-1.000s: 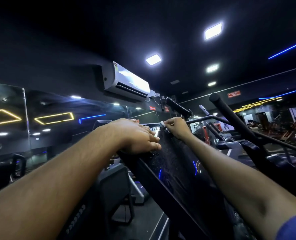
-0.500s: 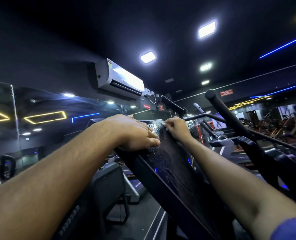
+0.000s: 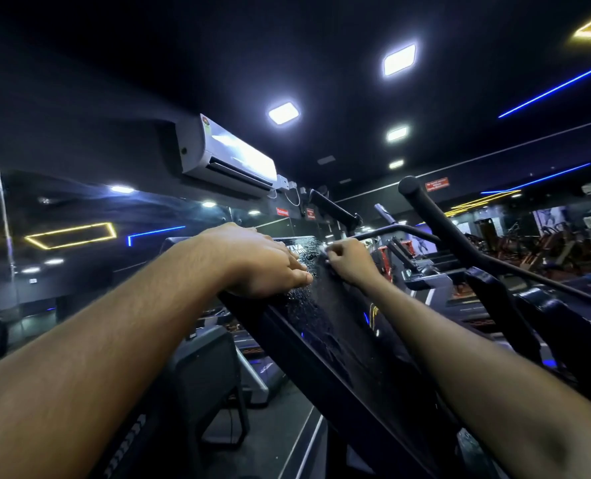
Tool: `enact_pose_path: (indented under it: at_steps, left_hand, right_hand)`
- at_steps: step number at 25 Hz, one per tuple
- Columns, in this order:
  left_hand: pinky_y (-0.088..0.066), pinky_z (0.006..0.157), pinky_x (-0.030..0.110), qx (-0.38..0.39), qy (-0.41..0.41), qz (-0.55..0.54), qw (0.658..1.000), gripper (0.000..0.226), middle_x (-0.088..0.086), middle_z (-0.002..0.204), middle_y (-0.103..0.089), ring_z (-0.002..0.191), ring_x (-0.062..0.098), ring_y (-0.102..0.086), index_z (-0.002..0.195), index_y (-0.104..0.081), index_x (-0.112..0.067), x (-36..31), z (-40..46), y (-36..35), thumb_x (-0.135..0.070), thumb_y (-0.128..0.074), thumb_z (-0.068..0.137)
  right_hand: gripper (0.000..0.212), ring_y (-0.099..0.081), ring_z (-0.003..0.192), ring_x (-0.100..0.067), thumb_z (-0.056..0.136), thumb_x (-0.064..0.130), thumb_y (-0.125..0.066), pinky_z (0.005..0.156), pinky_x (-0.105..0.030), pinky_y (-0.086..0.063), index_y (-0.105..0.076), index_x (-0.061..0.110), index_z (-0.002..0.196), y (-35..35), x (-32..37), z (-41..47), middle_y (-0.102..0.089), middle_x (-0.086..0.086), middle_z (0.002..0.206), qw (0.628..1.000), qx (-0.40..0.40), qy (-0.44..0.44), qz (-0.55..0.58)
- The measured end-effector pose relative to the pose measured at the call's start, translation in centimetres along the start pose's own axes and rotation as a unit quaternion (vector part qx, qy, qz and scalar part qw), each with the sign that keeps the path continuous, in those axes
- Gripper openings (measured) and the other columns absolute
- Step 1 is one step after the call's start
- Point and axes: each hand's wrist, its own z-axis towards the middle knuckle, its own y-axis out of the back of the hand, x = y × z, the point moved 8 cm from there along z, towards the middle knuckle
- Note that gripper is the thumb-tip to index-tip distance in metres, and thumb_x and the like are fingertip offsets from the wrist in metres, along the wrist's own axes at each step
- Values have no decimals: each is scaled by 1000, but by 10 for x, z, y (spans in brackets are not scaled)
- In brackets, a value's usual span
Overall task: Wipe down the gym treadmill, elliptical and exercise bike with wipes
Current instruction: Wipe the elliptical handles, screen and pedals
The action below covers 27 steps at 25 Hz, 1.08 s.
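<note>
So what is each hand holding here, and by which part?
The right hand pinches a small white wipe at its bunched top against the console panel. The left hand rests on the panel's left edge, fingers over the wet face, holding nothing loose.

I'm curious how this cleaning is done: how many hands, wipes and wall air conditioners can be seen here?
Hands: 2, left hand and right hand
Wipes: 1, the wipe in the right hand
Air conditioners: 1, the air conditioner on the wall
Total: 4

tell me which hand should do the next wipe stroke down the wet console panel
Right. The right hand already pinches the wipe against the panel; the left hand only braces its edge.
</note>
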Motion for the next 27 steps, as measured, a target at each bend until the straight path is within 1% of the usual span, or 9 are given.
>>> enact_pose_path:
  at_steps: [3,5,11,14,17,18,21,24,27]
  left_hand:
    - [-13,126,48,10,1,8,1000,53,-33,161,-18,154,2,-14,153,-30,-53,-3,-2,1,-65,-16,103]
    - [-10,126,48,17,-1,14,1000,53,-32,162,-17,154,1,-11,154,-29,-51,-5,-3,1,-64,-17,104]
    - [-5,127,46,25,-6,5,1000,53,-30,163,-16,153,-2,-8,155,-28,-49,-6,-6,3,-62,-17,105]
    - [-6,127,45,22,-5,3,1000,53,-31,162,-17,153,0,-10,155,-28,-49,-7,-6,4,-63,-18,105]
    - [-7,127,44,20,-1,-7,1000,53,-32,162,-16,154,1,-11,154,-29,-50,-6,-7,6,-65,-18,104]
    - [-7,127,44,21,-1,-8,1000,53,-31,162,-16,154,1,-10,154,-29,-50,-6,-7,5,-65,-18,104]
    - [-6,127,43,25,-2,0,1000,54,-29,163,-16,154,0,-9,156,-28,-48,-7,-8,4,-63,-17,104]
    - [-6,127,44,28,-7,14,999,55,-28,164,-15,154,-1,-7,157,-27,-46,-9,-8,3,-61,-17,105]
    - [-7,127,46,27,-12,29,999,55,-27,164,-15,154,1,-8,157,-26,-45,-7,-7,3,-60,-17,105]
  right_hand:
    - [23,-61,87,-25,93,11,-60,82,-34,-48,-78,13,107,7,55,-27,-66,-15,95,993,-7,112,27]
    - [25,-59,91,-23,94,9,-60,85,-34,-45,-77,13,112,11,49,-37,-62,-13,97,994,-3,111,21]
    - [31,-59,115,-38,95,3,-49,94,-30,-43,-74,7,114,15,-103,-69,-63,-22,117,977,101,-141,-121]
    - [37,-58,121,-35,103,20,-37,100,-35,-44,-68,3,115,10,-114,-88,-63,-21,125,963,140,-218,-71]
    - [51,-52,112,-28,93,55,-18,112,-51,-35,-57,22,95,2,-62,-79,-56,-6,102,971,159,-172,-42]
    - [48,-49,111,-26,94,53,-17,114,-53,-31,-55,24,91,4,-36,-77,-55,-2,97,976,148,-159,-11]
    - [50,-29,142,-27,108,28,-14,122,-46,-8,-46,7,142,-1,35,-81,-42,-16,148,979,174,-100,42]
    - [61,5,150,-11,107,48,-9,122,-45,11,-16,20,161,-6,45,-84,-2,7,164,978,192,-35,78]
    - [72,-27,143,-16,96,77,-15,121,-40,-15,-41,35,149,-3,-27,-98,-38,11,150,971,180,-126,97]
